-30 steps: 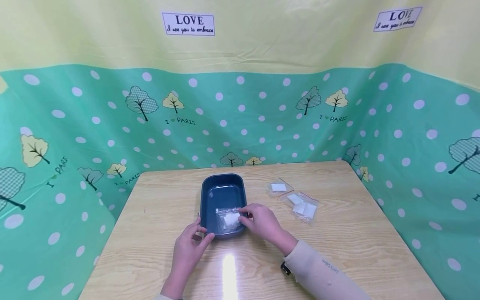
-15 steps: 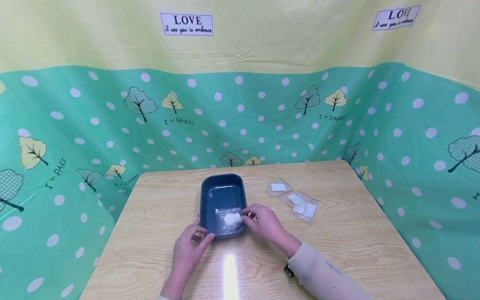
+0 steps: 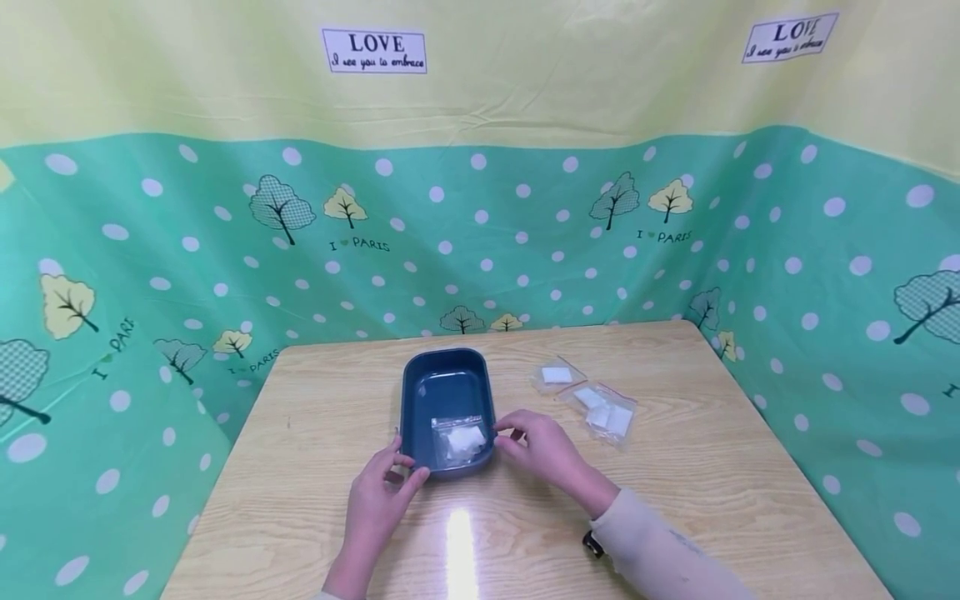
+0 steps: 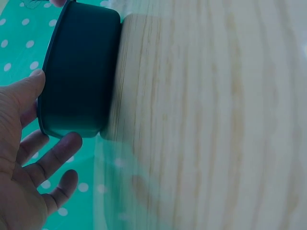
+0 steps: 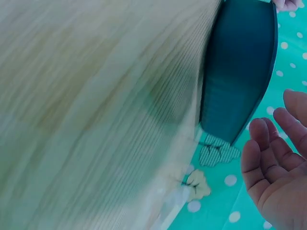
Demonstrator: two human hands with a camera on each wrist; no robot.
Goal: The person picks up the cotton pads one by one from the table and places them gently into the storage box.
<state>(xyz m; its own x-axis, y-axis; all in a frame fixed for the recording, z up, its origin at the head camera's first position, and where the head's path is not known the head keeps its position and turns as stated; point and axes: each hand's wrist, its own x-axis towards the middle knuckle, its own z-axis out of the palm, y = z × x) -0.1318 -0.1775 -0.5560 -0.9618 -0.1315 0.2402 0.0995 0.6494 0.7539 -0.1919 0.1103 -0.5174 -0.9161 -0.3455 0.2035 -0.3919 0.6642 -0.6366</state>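
Observation:
A deep blue rectangular tray (image 3: 442, 392) with rounded corners sits on the wooden table. Inside its near end lies a small clear zip bag (image 3: 459, 439) with white contents. My left hand (image 3: 377, 492) holds the tray's near left corner, thumb on the front rim and fingers along the left side. In the left wrist view, that thumb touches the rim and several fingers spread below. My right hand (image 3: 543, 450) is just beyond the tray's right rim, holding nothing. Its fingers (image 5: 261, 158) are loosely bent in the right wrist view.
Right of the tray, several clear zip bags (image 3: 603, 412) with white pieces lie partly overlapping, and another zip bag (image 3: 557, 375) lies behind them. A green polka-dot cloth (image 3: 517, 233) encloses the table (image 3: 697, 467) at the back and sides.
My right hand has let go of the zip bag, leaving it in the tray, and has drawn back to the right past the rim. My left hand has stayed at the corner.

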